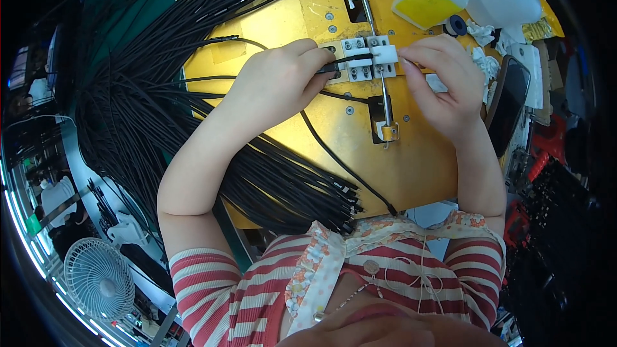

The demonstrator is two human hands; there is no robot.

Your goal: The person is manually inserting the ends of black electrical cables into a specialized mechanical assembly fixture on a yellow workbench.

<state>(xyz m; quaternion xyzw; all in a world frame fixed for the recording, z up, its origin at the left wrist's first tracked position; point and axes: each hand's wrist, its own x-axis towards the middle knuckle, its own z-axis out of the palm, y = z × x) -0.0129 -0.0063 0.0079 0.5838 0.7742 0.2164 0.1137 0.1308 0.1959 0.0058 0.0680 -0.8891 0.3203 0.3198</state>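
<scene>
At one o'clock from the middle of the view, a black cable end [358, 58] lies in the white-block fixture [357, 72] on the gold work plate [302, 26]. Its long axis runs nearly from nine to three o'clock, across the metal rod [386, 99], which points roughly from half past eleven to half past five.

The left hand [279, 74] sits at nine o'clock of the fixture, thumb and fingers pinching the cable end from behind, so it is the nearer hand, lined up with that axis. The right hand [450, 83] comes from three o'clock, thumb and forefinger close together beside the outer white block [386, 55]; whether they grip anything or touch it, I cannot tell. Any shift along the cable would seem to hinge on that nine-to-three line between both hands. Toward ten o'clock fans a thick cable bundle [128, 83].
</scene>
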